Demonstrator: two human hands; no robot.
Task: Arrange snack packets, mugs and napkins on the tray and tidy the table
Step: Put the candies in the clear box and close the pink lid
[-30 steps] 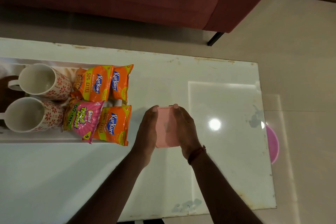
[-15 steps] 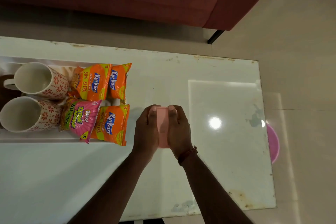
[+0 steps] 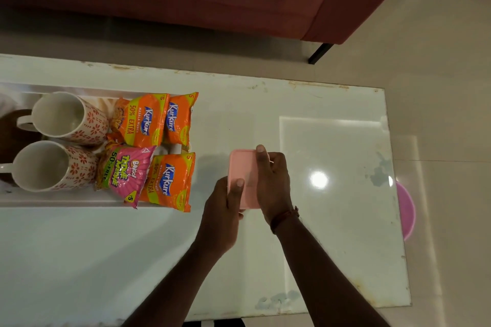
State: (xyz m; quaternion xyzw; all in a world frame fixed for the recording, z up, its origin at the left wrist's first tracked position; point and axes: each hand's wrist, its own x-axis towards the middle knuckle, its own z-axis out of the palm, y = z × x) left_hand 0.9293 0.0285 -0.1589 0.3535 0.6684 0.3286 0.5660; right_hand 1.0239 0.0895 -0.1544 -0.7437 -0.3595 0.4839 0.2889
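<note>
— Napkin [image 3: 243, 178] first: how does it look?

— Pale pink, folded into a narrow upright rectangle with soft rounded corners, flat and smooth. It sits between both grips, just over the white desk [image 3: 79, 260].

— And the grips themselves?

— Left hand [image 3: 221, 218] is closed on the napkin's near-left edge, thumb lying across its face. Right hand [image 3: 273, 183] is closed on the right edge, one fingertip reaching up to the far corner. A reddish thread band [image 3: 285, 216] circles the right wrist.

— What lies around them?

— Well to the left of the left grip sits the tray [image 3: 66, 203]. On it, nearest the grips, an orange Kurkure packet [image 3: 170, 180], with a pink Bingo packet [image 3: 126, 172] overlapping it on the far side from the hand. Beyond those, two more orange packets [image 3: 148, 119], and furthest left two floral mugs [image 3: 61, 141] lying on their sides, mouths toward the camera. To the right of the right grip, past the desk edge, a pink round thing [image 3: 405, 210] shows on the floor.

— What differs from half a second ago?

— Then both hands were wrapped tight round the napkin, showing only a thin strip. Now they have parted, the left lower, the right higher, and more pink face shows. Tray contents have not shifted.
</note>
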